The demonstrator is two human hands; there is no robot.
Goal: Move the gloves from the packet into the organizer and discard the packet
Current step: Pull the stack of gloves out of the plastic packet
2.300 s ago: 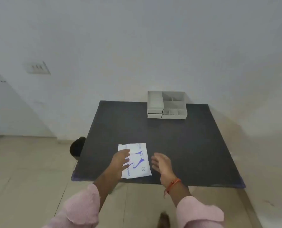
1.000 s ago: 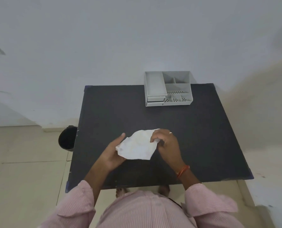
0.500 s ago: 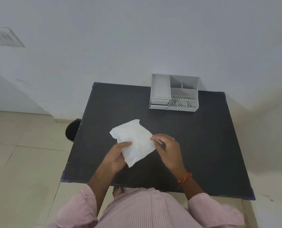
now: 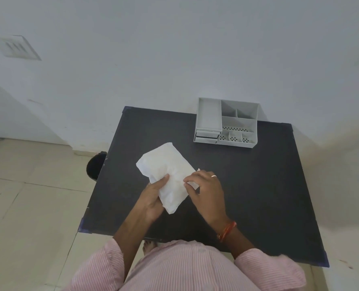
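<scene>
Two hands are holding a white packet (image 4: pixel 167 175) above the middle of a black table (image 4: pixel 258 185), and we are looking down on them from head height. Our left hand (image 4: pixel 153 198) is grasping the packet's lower left edge, thumb on top. Our right hand (image 4: pixel 206 192) is pinching a small flap at its right edge with closed fingertips, as if starting a tear. We are seeing the packet's plain side, crumpled and bending; we judge it light, thin and soft, so it will flop unless gripped near the edge being torn. The gloves are not showing; we take them to be inside still. A grey organizer (image 4: pixel 227 124) is standing at the far edge of the table, well apart from the hands, its compartments looking empty. Nothing is lying between it and the packet. A dark bin (image 4: pixel 94 164) is sitting on the floor just beside the table's left side.
</scene>
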